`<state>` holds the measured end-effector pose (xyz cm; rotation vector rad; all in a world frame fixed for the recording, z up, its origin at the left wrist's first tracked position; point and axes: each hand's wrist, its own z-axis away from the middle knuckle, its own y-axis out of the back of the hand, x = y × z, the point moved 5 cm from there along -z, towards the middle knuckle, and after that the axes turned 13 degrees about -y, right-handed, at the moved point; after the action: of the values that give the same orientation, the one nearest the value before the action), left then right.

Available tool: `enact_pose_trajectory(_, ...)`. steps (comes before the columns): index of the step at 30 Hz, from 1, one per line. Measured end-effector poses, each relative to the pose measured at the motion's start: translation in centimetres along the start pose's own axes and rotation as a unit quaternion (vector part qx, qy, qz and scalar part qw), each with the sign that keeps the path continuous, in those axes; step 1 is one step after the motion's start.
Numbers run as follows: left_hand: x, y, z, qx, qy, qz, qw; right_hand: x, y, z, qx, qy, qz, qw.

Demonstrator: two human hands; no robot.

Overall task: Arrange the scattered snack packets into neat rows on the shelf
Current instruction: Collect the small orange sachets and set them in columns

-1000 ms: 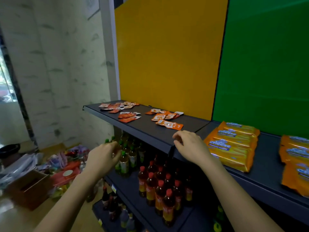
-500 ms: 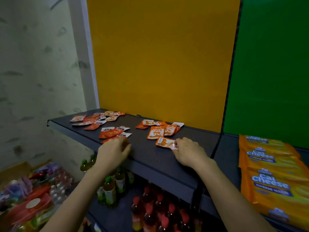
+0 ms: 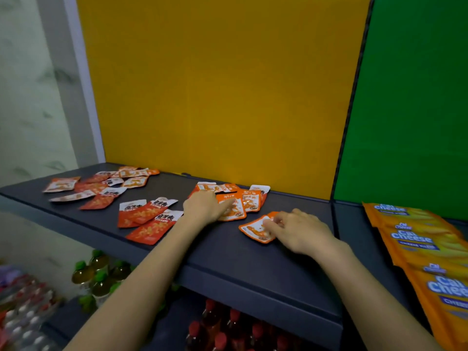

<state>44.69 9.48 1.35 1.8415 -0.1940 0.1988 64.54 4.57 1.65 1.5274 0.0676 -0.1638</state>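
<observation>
Small orange and red snack packets lie scattered on the dark shelf [image 3: 228,257]. My left hand [image 3: 206,206] rests with fingers stretched over an orange packet [image 3: 234,212] at the front of a loose cluster [image 3: 252,198] near the yellow back panel. My right hand [image 3: 301,231] pinches the right edge of a single orange packet [image 3: 254,230] lying apart, nearer the front. Three overlapping red packets [image 3: 149,216] sit left of my left hand. Several more packets [image 3: 96,186] are strewn at the shelf's far left end.
Large orange Cal Cheese packs [image 3: 417,239] are stacked on the neighbouring shelf at right, before a green panel. Below stand green-capped bottles [image 3: 98,274] and red-capped bottles [image 3: 222,325]. Wrapped goods [image 3: 20,300] lie at the lower left.
Both hands went from the shelf's front edge onto the packets. My left hand moved right from the red packets to the orange cluster. My right hand stays at the single orange packet.
</observation>
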Motion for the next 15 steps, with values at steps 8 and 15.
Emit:
enact_pose_trajectory(8,-0.4,-2.2,-3.4,-0.117,-0.011,0.023,0.993,-2.2,0.1,-0.9,0.078,-0.131,0.052,0.987)
enact_pose_trajectory(15,-0.4,-1.8,-3.9,-0.102,-0.023,0.174,0.979,-1.1,-0.5,-2.1,0.044,-0.197,-0.163,0.966)
